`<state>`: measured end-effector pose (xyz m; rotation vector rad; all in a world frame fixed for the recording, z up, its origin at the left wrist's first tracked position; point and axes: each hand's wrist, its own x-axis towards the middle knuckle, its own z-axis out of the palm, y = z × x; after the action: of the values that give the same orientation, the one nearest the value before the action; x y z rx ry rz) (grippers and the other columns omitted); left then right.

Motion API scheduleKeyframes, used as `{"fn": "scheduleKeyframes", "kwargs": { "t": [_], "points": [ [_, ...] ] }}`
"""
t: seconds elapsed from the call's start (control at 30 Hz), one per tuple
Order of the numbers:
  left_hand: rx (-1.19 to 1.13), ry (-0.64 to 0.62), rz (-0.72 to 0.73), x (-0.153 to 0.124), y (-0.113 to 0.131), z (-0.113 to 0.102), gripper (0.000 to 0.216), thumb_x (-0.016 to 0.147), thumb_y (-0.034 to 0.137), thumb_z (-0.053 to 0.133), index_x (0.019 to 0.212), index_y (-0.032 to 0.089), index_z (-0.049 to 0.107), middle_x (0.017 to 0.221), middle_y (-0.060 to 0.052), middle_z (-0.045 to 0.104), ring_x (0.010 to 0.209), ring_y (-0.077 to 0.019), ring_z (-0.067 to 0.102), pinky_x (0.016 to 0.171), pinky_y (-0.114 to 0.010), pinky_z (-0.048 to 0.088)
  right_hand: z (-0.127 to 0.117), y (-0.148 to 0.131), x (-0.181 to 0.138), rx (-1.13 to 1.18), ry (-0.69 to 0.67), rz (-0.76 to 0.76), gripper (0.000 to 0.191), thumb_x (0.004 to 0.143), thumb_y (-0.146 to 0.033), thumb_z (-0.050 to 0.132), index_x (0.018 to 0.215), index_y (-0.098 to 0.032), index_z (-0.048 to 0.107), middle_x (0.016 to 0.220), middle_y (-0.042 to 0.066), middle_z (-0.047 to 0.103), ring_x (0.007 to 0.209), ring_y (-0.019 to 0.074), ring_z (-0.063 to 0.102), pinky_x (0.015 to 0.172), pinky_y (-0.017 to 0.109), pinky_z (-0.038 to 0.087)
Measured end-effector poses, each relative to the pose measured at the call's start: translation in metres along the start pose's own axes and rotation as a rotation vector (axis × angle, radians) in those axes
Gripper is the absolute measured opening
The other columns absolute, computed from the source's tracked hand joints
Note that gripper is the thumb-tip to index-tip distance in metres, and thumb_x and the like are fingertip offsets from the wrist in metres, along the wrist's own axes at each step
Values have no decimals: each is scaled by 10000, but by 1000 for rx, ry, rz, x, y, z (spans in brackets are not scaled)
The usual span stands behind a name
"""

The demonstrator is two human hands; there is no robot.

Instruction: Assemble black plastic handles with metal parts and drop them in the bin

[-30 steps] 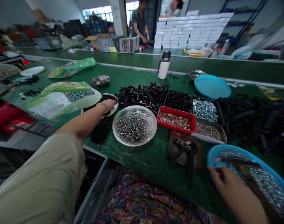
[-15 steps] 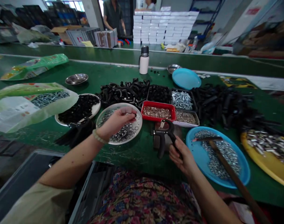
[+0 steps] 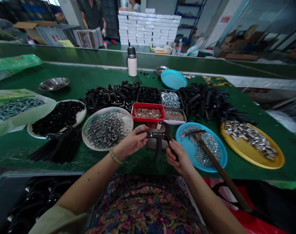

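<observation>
My right hand (image 3: 178,156) is closed round one handle of a black hand grip strengthener (image 3: 159,143), which has a metal spring at its top. At the left end of the grip strengthener's crossbar, my left hand (image 3: 134,141) pinches with thumb and fingers. Whatever small piece sits in that pinch is mostly hidden. Under the grip strengthener lies a dark metal block (image 3: 151,144), partly covered. A white plate of metal rings (image 3: 88,133) is just left of my left hand. A red tray of small copper-coloured pins (image 3: 132,113) stands right behind both hands.
A hammer (image 3: 211,152) rests across a blue plate of small metal parts (image 3: 180,151). To its right is a yellow plate of metal cylinders (image 3: 255,164). Black handles (image 3: 206,100) lie heaped behind. A bottle (image 3: 132,66) stands farther back. Finished-looking grips (image 3: 57,146) lie left.
My left hand has moved right and down from above the ring plate, carrying a small dark piece to the grip strengthener's left end. The camera view has turned right.
</observation>
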<state>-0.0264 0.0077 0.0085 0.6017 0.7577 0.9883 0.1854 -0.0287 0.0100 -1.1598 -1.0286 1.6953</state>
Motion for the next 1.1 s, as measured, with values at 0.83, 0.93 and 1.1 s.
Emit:
{"fn": "scheduleKeyframes", "kwargs": {
  "t": [0.83,0.93,1.1],
  "points": [
    [838,751,329,-222,170,-181,375,703,468,677,907,157,633,853,-19,634,766,-151,566,745,-282,462,347,17,98,-328,-784,163,391,890,-559,500,768,-188,506,492,-35,558,383,99,510,376,197,388],
    [942,779,280,-215,167,-214,324,690,455,668,823,161,644,822,-21,637,777,-166,567,766,-284,449,370,40,109,-379,-715,207,408,914,-550,465,730,-186,479,431,-45,516,327,85,460,336,180,348],
    [873,748,232,-210,156,-240,391,646,480,725,889,175,689,906,-36,689,872,-199,583,774,-262,437,354,64,119,-415,-597,240,414,843,-590,557,749,-199,460,462,-66,482,335,69,412,319,164,303]
  ]
}}
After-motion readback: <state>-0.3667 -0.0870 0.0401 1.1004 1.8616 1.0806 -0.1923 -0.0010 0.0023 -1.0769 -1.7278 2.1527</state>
